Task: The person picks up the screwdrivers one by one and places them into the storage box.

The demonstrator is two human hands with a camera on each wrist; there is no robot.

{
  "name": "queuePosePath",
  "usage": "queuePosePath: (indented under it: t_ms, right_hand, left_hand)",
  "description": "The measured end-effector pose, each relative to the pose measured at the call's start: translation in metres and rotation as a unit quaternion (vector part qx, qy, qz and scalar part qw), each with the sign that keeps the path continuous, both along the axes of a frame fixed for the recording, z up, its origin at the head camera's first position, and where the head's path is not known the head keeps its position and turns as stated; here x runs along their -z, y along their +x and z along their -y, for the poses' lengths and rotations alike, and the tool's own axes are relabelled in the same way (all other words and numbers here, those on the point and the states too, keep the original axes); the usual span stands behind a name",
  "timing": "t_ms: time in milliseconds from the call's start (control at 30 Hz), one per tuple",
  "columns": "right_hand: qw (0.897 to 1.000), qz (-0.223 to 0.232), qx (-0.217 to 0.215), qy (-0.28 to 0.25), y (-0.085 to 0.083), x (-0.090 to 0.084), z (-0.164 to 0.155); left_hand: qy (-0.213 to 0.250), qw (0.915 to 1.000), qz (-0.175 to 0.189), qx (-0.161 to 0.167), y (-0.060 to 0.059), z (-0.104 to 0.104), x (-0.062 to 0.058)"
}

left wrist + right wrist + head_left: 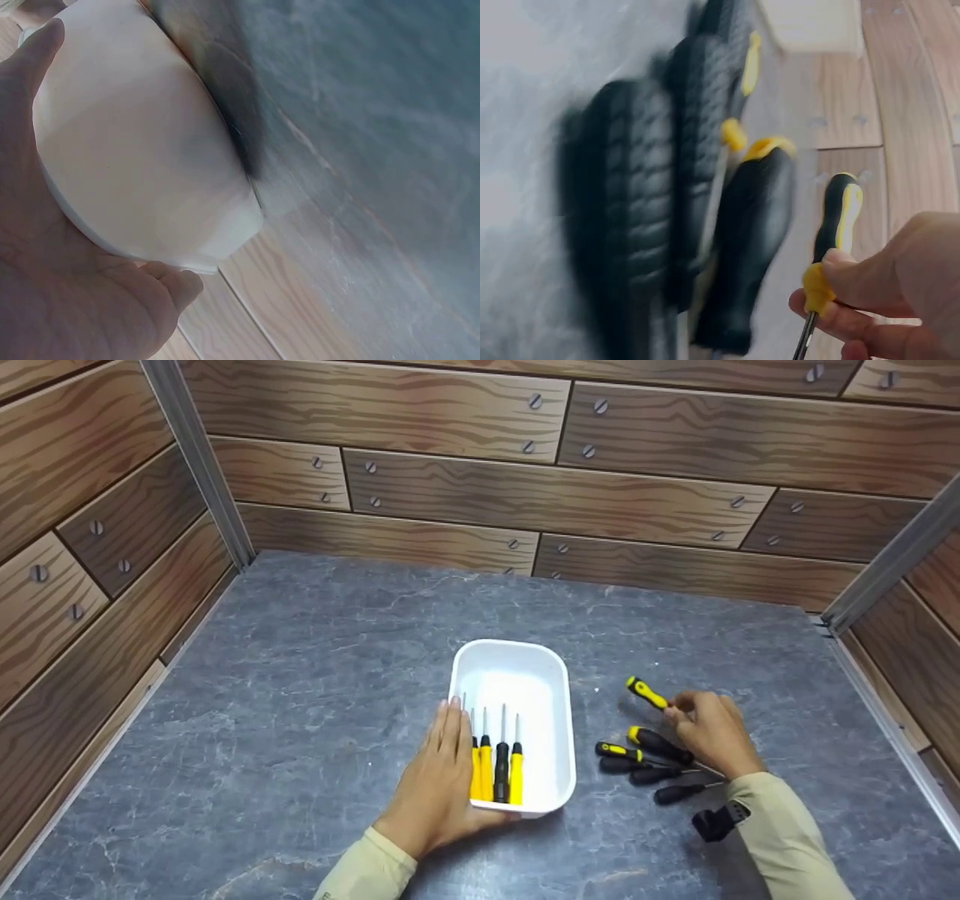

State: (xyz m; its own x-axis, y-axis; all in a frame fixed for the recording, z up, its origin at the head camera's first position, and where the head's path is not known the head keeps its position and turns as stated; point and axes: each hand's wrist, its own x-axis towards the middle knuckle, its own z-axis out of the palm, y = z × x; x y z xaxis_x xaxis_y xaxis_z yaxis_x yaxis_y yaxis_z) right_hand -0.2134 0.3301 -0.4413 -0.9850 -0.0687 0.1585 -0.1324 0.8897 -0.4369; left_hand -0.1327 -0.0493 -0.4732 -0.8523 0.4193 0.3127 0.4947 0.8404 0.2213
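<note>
Screwdriver [647, 693] pinched in right hand [712, 733] grip, handle protruding beyond fingertips.

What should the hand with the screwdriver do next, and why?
Probably carry it left over the tray and lay it beside the four already inside. The right hand pinches a yellow-and-black screwdriver, lifted off the pile, while the left hand steadies the tray's side.

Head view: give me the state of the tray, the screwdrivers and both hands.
White tray: upright on the table, four screwdrivers lying inside.
Left hand: fingers straight, resting against the tray's left wall.
Right hand: pinching a yellow-black screwdriver, lifted.
Loose screwdrivers: lying on the table, right of the tray.
</note>
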Motion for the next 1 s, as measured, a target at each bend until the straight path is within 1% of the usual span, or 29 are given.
queuePosePath:
  t_ms: [100, 167, 233, 333, 433, 600, 667, 733, 833, 933, 1000]
  right_hand:
    - [1.000, -0.021, 0.005, -0.012, 0.002, -0.009, 0.012]
    - [0.999, -0.050, -0.004, -0.021, 0.003, -0.013, 0.021]
    - [0.995, -0.092, -0.021, -0.029, 0.005, -0.016, 0.031]
    - [0.987, -0.144, -0.056, -0.043, 0.007, -0.019, 0.045]
    - [0.980, -0.169, -0.094, -0.050, 0.008, -0.022, 0.058]
    - [0.973, -0.158, -0.156, -0.063, 0.010, -0.027, 0.077]
    - [0.969, -0.147, -0.186, -0.073, 0.009, -0.028, 0.085]
    - [0.963, -0.141, -0.219, -0.072, 0.009, -0.027, 0.092]
    - [0.948, -0.137, -0.280, -0.059, 0.008, -0.024, 0.103]
    - [0.933, -0.135, -0.334, -0.023, 0.008, -0.021, 0.114]
    - [0.925, -0.125, -0.360, 0.000, 0.008, -0.021, 0.121]
  left_hand:
    - [-0.005, 1.0000, -0.003, -0.001, 0.000, 0.000, 0.000]
    - [-0.007, 1.0000, -0.005, -0.002, -0.001, 0.000, 0.001]
    - [-0.010, 0.9999, -0.009, -0.001, 0.000, 0.001, 0.001]
    - [-0.008, 0.9999, -0.015, 0.001, 0.000, 0.000, 0.002]
    - [-0.002, 0.9999, -0.016, 0.002, 0.000, 0.000, 0.002]
    - [-0.004, 0.9999, -0.013, 0.001, 0.000, 0.000, 0.001]
    - [-0.010, 0.9999, -0.014, 0.000, 0.000, 0.000, 0.000]
    - [-0.018, 0.9997, -0.013, 0.000, 0.000, 0.001, 0.000]
    - [-0.032, 0.9994, -0.014, -0.001, -0.001, 0.001, -0.001]
    - [-0.040, 0.9991, -0.015, -0.002, -0.001, 0.000, -0.001]
    - [-0.040, 0.9991, -0.017, -0.002, -0.002, 0.000, -0.001]
